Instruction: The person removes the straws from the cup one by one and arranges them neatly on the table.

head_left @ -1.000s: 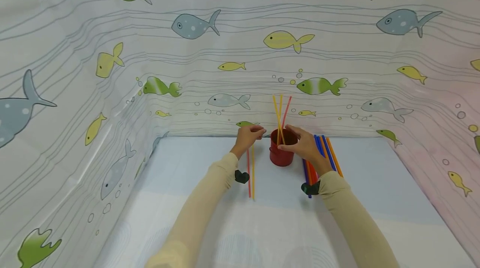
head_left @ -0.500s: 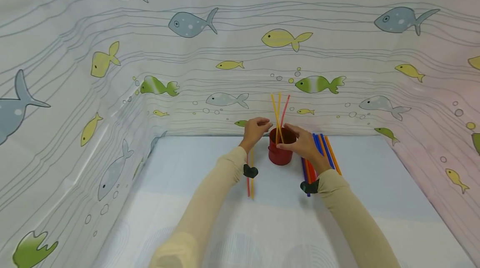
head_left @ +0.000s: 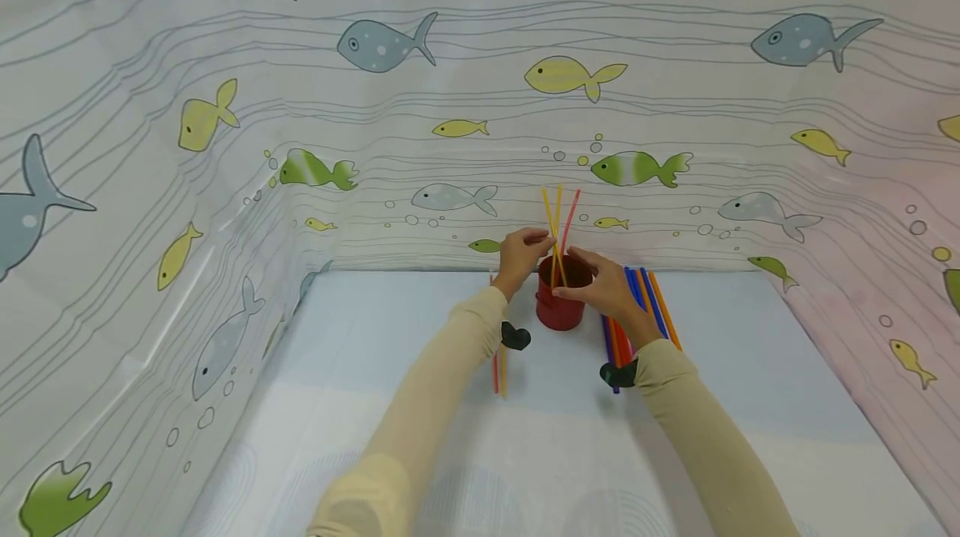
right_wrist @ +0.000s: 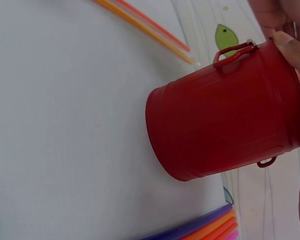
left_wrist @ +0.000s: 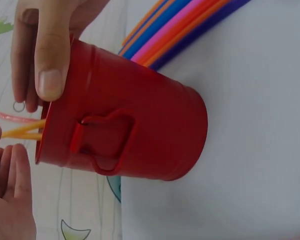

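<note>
A small red metal bucket (head_left: 558,316) with side handles stands upright on the table. Two yellow straws (head_left: 547,202) and a pinkish-red straw (head_left: 572,212) lean inside it, poking well above the rim. My right hand (head_left: 611,291) grips the bucket's rim, thumb in front and fingers at the far side; the right wrist view shows the thumb (right_wrist: 292,50) beside a handle. With its fingertips my left hand (head_left: 521,258) pinches the yellow straws over the bucket. In the left wrist view that left hand (left_wrist: 12,200) is partly cut off, with the straw ends hidden.
Left of the bucket lie a red straw (head_left: 495,374) and a yellow straw (head_left: 504,378), partly under my left forearm. Blue, orange, red and pink straws (head_left: 656,303) lie to the right, partly behind my right hand. A fish-printed curtain (head_left: 420,228) encloses the back and sides.
My left hand has moved right and slightly up, from beside the bucket to the yellow straws, and now pinches them. My right hand stays on the rim.
</note>
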The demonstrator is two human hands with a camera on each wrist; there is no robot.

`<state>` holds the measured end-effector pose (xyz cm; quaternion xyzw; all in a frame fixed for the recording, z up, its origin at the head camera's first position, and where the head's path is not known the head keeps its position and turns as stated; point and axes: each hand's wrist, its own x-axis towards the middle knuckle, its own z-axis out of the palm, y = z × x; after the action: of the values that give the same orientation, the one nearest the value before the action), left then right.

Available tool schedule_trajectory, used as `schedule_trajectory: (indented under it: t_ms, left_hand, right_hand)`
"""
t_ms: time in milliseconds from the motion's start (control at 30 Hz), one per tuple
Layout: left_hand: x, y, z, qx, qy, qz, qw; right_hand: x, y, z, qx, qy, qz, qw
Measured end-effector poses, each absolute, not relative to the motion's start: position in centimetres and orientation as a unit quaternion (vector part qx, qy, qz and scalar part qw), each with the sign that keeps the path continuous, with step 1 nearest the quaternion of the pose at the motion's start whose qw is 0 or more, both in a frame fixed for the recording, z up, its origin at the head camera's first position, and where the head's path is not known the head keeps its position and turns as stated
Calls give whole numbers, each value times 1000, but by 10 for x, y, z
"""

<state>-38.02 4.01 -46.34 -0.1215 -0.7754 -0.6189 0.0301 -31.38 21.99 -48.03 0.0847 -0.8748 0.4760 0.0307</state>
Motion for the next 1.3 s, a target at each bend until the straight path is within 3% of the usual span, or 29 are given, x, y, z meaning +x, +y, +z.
schedule_trajectory:
  t_ms: [600, 1300]
  left_hand:
    - [-380, 60, -456, -47, -778, -622, 74]
    - [-382, 62, -456, -74, -768, -629, 89]
  right_hand:
    - [-316, 216, -482, 98, -868, 484, 43]
    - [-315, 221, -485, 95, -867, 486, 49]
